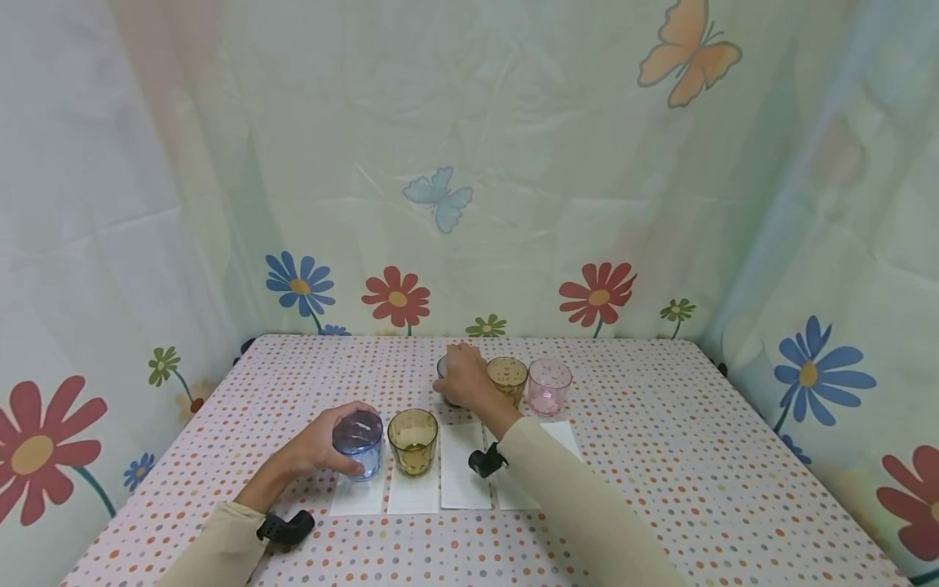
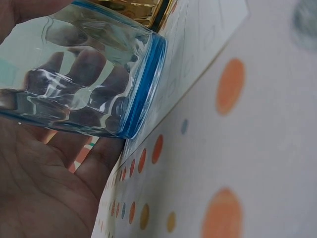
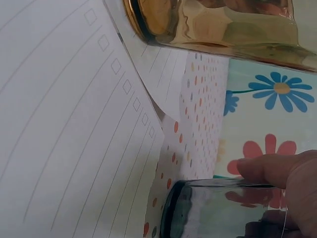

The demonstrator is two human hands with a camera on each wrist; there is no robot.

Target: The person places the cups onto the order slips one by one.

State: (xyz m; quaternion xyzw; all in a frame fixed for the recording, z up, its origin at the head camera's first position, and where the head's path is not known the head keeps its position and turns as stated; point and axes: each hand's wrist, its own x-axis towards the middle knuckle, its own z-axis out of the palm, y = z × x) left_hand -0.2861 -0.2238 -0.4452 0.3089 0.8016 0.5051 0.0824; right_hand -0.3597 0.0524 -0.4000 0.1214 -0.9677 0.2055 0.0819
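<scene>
L hand (image 1: 323,440) is gripping blue glass (image 1: 367,444) w/ fingers (image 2: 105,153) half-curled, prob. steadying it; R hand (image 1: 465,378) is likewise gripping grey glass (image 3: 198,210).

L hand (image 1: 323,441) is fwd, fingers & thumb curved in a grip, thumb nearer the body. R hand (image 1: 468,380) is farther fwd, back up, also gripping. Sleeved L forearm (image 1: 220,542) angles inward; sleeved R forearm (image 1: 587,509) slants fwd & L.
</scene>
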